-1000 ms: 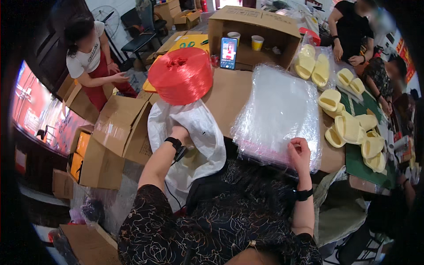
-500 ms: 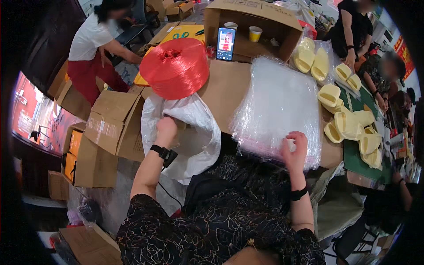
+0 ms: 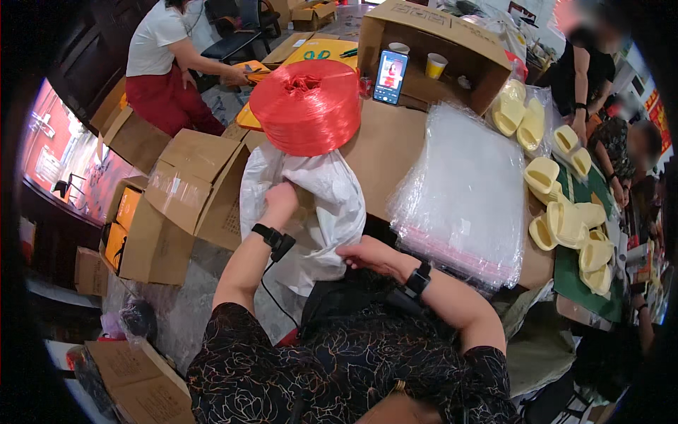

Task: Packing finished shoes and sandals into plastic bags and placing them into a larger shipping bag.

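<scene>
A white woven sack (image 3: 332, 187) hangs at the table's edge in front of me, its mouth gaping. My left hand (image 3: 282, 201) reaches into that mouth, and the fingers are hidden inside. On the sack's right side, my right hand (image 3: 367, 255) pinches the rim between thumb and fingers. Above the sack sits a big roll of red plastic twine (image 3: 305, 109). A stack of clear plastic bags (image 3: 462, 191) lies to the right of the sack, touched by neither hand.
Pale yellow slippers (image 3: 565, 222) lie on a green mat at the right. A phone (image 3: 390, 76) stands before an open carton (image 3: 431, 35) holding paper cups. More cardboard boxes (image 3: 185, 180) stand at the left. Other people work at the far left and far right.
My right hand has left the stack of clear bags and moved left to the sack's rim. My left hand stays in the sack's mouth. The whole view has shifted slightly.
</scene>
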Demonstrator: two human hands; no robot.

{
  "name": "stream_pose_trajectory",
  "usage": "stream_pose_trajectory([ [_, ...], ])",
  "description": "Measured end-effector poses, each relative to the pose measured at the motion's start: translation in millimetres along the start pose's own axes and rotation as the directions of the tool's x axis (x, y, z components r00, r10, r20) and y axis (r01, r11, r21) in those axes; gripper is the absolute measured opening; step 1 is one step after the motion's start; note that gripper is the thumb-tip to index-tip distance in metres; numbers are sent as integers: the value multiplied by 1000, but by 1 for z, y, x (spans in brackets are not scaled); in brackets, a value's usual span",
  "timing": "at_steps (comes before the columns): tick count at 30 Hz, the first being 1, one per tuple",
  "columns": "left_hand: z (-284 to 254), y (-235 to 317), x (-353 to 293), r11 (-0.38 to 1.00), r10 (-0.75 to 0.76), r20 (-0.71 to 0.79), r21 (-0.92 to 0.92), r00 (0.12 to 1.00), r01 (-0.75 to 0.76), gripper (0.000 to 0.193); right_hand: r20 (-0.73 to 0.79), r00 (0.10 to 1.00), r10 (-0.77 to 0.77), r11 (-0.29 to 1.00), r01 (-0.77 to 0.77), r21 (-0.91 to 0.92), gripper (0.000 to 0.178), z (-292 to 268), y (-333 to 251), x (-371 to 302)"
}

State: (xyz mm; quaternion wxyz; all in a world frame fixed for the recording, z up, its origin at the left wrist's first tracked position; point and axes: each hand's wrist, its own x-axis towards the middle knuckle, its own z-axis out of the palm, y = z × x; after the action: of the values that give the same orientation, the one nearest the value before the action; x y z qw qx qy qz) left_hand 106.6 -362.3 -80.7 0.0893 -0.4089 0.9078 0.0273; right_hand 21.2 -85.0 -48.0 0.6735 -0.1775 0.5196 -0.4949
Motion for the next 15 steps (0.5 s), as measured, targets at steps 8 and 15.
stream_pose_trajectory([
  [8, 148, 60, 20, 688, 563, -56, -522, 825, -505, 61, 16, 971, -239, 934, 226, 275, 11, -3, -74, -89],
  [15, 92, 81, -20, 941, 315, 662, -123, 680, -316, 43, -168, 960, -225, 971, 206, -123, 23, -23, -54, -116],
])
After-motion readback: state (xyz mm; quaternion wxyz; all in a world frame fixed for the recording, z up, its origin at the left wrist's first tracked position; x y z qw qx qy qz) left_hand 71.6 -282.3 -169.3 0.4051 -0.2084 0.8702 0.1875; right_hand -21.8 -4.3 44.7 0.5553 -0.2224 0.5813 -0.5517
